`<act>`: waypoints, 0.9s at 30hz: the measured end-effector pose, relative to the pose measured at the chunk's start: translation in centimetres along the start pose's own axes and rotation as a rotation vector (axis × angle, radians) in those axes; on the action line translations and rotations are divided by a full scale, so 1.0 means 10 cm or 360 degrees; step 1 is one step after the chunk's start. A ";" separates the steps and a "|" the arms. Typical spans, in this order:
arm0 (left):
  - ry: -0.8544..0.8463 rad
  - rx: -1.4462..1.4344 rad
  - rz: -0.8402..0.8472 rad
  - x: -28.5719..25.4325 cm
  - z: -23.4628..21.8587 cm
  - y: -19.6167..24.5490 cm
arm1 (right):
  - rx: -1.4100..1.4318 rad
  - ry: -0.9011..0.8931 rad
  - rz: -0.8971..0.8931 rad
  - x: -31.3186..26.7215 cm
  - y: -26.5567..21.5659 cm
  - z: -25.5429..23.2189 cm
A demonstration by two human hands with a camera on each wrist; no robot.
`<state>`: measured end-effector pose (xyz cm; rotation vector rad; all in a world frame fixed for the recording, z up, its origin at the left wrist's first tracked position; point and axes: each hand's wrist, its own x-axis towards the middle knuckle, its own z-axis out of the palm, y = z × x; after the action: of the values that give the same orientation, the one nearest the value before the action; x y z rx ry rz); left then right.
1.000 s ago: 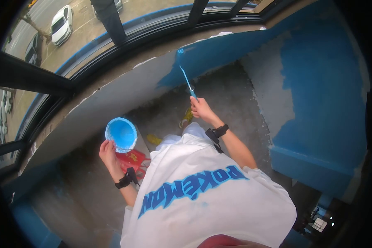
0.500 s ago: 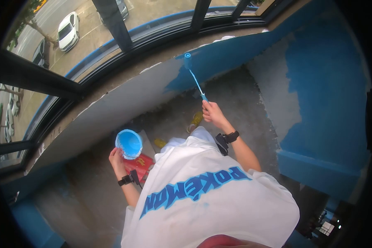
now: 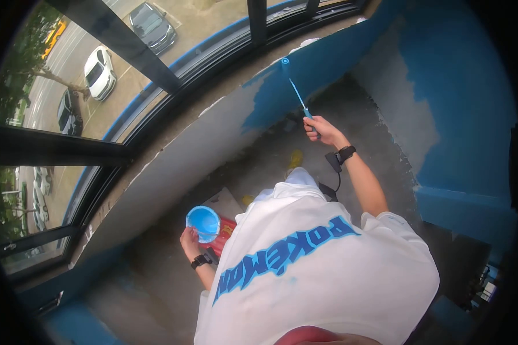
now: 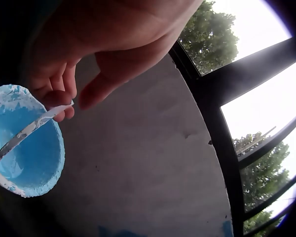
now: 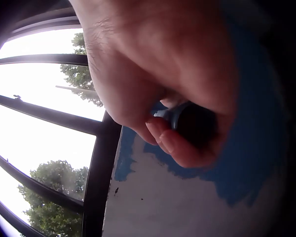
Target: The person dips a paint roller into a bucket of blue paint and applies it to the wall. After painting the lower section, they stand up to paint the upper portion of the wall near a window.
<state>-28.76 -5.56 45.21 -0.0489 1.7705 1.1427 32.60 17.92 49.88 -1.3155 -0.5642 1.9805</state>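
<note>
In the head view, my left hand (image 3: 191, 244) holds a small bucket (image 3: 188, 218) coated inside with light blue paint. The left wrist view shows those fingers (image 4: 64, 86) curled round one end of its paint-smeared strip handle (image 4: 27, 131), which crosses the opening. My right hand (image 3: 323, 131) grips the handle of a small paint roller (image 3: 297, 95), arm reaching forward. The roller head (image 3: 285, 61) lies against the blue-painted part of the low wall (image 3: 322, 63), close under the window ledge. In the right wrist view, curled fingers (image 5: 177, 150) mostly hide the handle.
Unpainted grey wall (image 3: 178, 161) runs left of the blue patch. Dark window frames (image 3: 172, 86) rise above the ledge. On the floor beside the bucket is a red object (image 3: 227, 230), next to a pale slab (image 3: 221, 201). A partly blue wall (image 3: 454, 115) stands at the right.
The roller head dips down the wall, then comes back up near the ledge, a little farther right. In the head view both hands and the bucket have shifted right as the view turns.
</note>
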 end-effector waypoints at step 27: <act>-0.0198 0.0074 0.0098 -0.03 0.39 0.28 | -0.1094 0.0473 -0.0240 0.06 0.69 0.98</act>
<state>-27.29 -1.38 47.07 0.1033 1.6975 1.1238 21.33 13.91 48.71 -1.8624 -1.2196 1.4692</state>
